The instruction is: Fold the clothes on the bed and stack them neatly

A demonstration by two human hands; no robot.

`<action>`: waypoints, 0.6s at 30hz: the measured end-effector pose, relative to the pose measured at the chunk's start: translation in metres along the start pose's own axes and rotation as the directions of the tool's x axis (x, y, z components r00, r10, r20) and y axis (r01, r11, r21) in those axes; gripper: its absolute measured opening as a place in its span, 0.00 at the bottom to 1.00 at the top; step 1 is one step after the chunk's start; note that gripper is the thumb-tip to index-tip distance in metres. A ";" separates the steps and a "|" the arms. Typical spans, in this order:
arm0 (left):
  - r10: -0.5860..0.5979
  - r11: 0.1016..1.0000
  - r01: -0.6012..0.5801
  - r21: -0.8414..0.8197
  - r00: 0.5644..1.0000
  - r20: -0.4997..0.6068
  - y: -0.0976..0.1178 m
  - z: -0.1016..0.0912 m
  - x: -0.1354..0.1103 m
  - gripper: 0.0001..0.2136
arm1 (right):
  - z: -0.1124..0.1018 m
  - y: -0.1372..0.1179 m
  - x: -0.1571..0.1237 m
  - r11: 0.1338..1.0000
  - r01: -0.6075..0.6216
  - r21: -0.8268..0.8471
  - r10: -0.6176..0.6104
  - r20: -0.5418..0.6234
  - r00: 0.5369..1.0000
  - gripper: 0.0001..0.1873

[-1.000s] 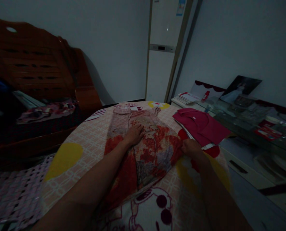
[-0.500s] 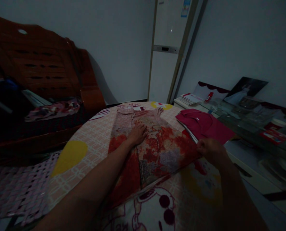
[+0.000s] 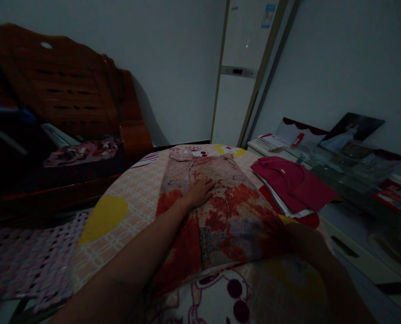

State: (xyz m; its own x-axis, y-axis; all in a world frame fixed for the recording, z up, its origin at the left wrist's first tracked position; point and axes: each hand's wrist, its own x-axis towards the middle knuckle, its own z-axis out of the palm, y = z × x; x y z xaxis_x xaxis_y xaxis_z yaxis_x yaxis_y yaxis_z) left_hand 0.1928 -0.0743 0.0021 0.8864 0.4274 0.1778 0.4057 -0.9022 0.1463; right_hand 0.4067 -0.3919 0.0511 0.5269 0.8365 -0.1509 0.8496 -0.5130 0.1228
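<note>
A patterned garment [image 3: 234, 216], blotched red-orange, grey and beige, lies spread on the round table. Its narrower end points away from me and its wide hem lies towards me. My left hand [image 3: 200, 191] rests palm down on its upper middle, fingers stretched out and holding nothing. At the hem's right corner, my right hand [image 3: 292, 233] is closed on the cloth; the fingers are dim and partly hidden. To the right of the garment lies a folded magenta top [image 3: 288, 180] with lighter cloth beneath it.
A printed tablecloth [image 3: 129, 193] covers the round table. A glass-topped cabinet [image 3: 349, 175] with papers and boxes stands at the right. A carved wooden bench [image 3: 69, 90] holding cloth is at the left, near a woven seat [image 3: 35, 252]. A tall white appliance [image 3: 236, 108] stands behind.
My right hand has drawn the garment's hem corner down towards me and slightly right, away from the magenta top. The left hand stays on the cloth. The view has shifted slightly.
</note>
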 end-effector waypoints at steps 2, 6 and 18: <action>0.014 1.000 -0.014 0.005 1.000 -0.010 0.000 0.002 0.000 0.24 | -0.003 -0.003 0.005 0.998 -0.036 -0.051 0.036 0.008 0.999 0.12; 0.069 0.998 -0.069 0.016 0.997 -0.041 0.000 0.005 0.001 0.24 | -0.024 -0.019 0.031 0.998 0.004 -0.068 -0.015 -0.160 0.987 0.13; 0.058 0.998 -0.059 -0.012 0.998 -0.035 -0.002 0.010 -0.001 0.25 | -0.053 -0.085 0.193 0.968 0.205 0.146 -0.129 -0.411 0.903 0.18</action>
State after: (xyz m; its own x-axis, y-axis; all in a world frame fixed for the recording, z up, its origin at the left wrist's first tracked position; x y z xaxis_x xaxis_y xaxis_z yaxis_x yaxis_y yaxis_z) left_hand 0.1932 -0.0733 -0.0077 0.9003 0.3758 0.2196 0.3501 -0.9250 0.1473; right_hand 0.4352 -0.1768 0.0637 0.3556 0.9003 0.2510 0.9338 -0.3534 -0.0551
